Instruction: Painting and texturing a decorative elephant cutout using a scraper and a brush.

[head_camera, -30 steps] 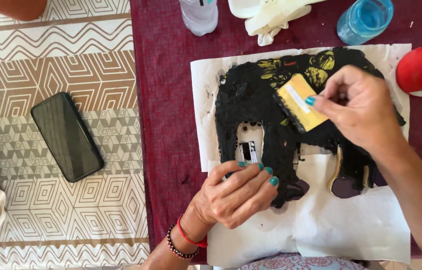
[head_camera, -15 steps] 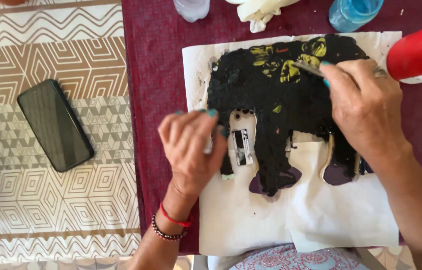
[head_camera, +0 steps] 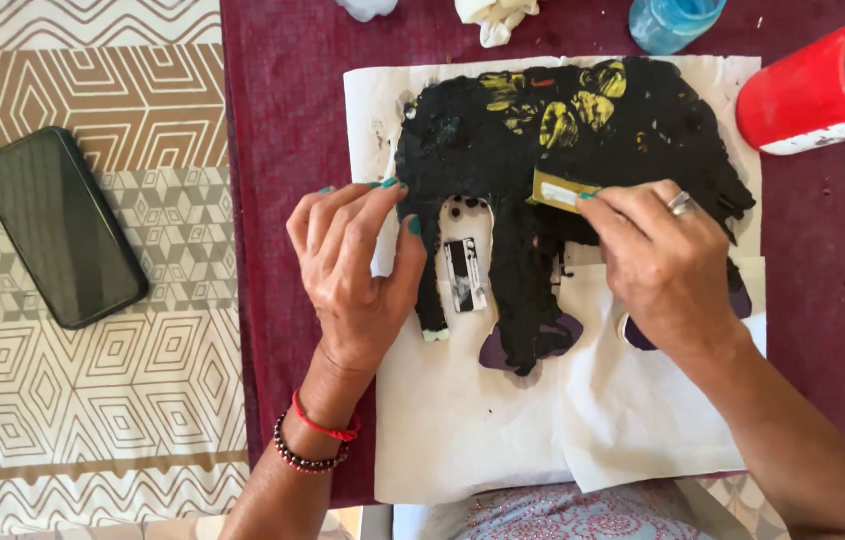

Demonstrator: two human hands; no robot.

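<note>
My right hand (head_camera: 668,265) pinches a small yellow card scraper (head_camera: 555,190) between thumb and fingertips, its edge down on the black-painted elephant cutout (head_camera: 583,140), just below the yellow blotches (head_camera: 558,115). My left hand (head_camera: 358,270) grasps nothing: fingers spread, tips pressing the white paper (head_camera: 463,440) at the elephant's left edge to pin it down. The cutout lies on that paper, on the maroon cloth (head_camera: 283,150) over the tabletop.

Risks from here:
- The black coat looks wet, though I can't be sure from this view. If so, my right palm hovers over the painted legs and could smear them.
- Dragging the card through the yellow blotches would muddy them into the black.
- Too steep an angle on the card could gouge the paint or lift the cutout's edge.
- If the left fingertips slip, the paper shifts under the stroke and the line wanders.
- The red cup (head_camera: 823,85) lies tipped just beside the paper's top right corner; an elbow bump could roll it onto the work.
- The blue container (head_camera: 673,20) sits near the top edge, same bump risk.
- The phone (head_camera: 61,225) is well apart on the patterned mat (head_camera: 93,400), low risk.
</note>
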